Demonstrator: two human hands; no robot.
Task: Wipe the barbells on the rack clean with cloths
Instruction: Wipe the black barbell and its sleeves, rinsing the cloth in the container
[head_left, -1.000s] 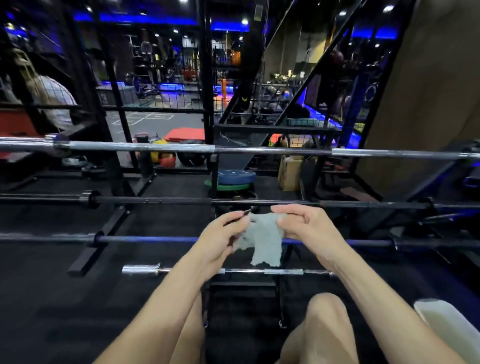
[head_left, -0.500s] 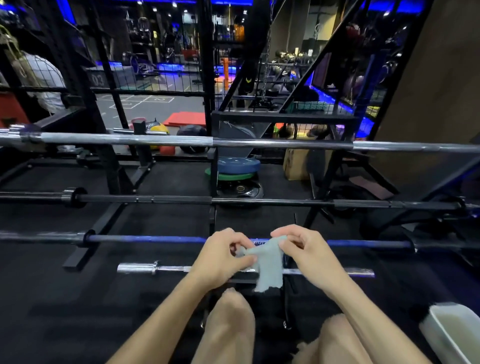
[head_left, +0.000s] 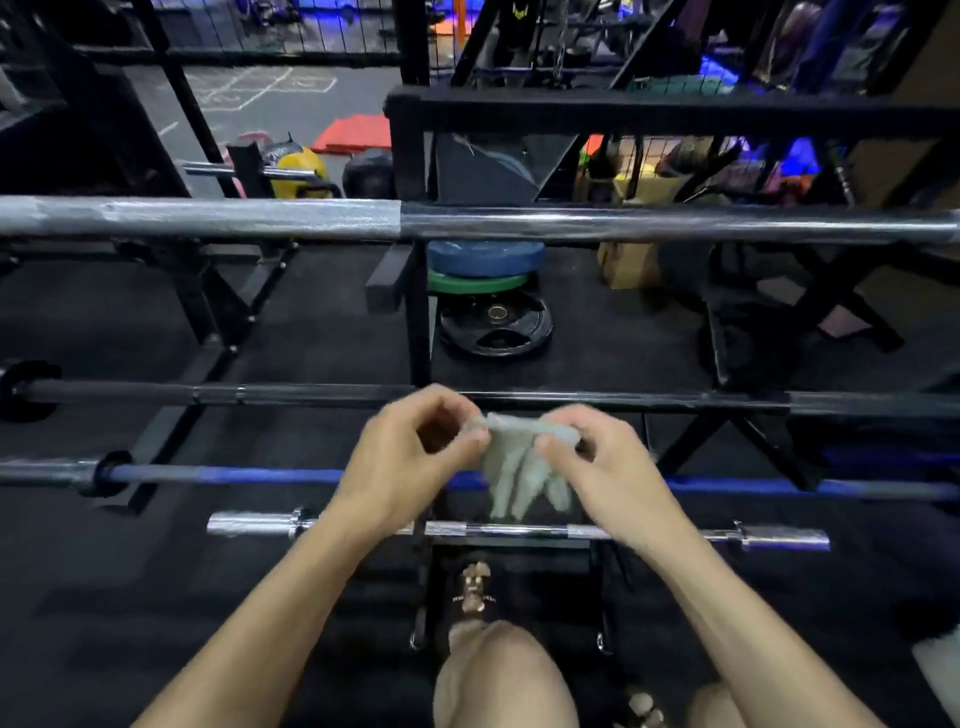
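A pale grey-green cloth hangs bunched between my two hands. My left hand pinches its upper left edge and my right hand pinches its upper right part. Both hands are held in front of the rack, above the blue barbell and just below the black barbell. A thick chrome barbell lies across the top of the rack. A short chrome bar sits lowest, partly hidden by my wrists.
Black rack uprights stand in the middle behind the bars. Blue, green and black weight plates are stacked on the dark floor beyond. My bare knees fill the bottom centre. A white container edge shows at the lower right.
The view has moved closer to the rack and tilted down. My hands stayed together on the cloth and gathered it into a tighter bunch.
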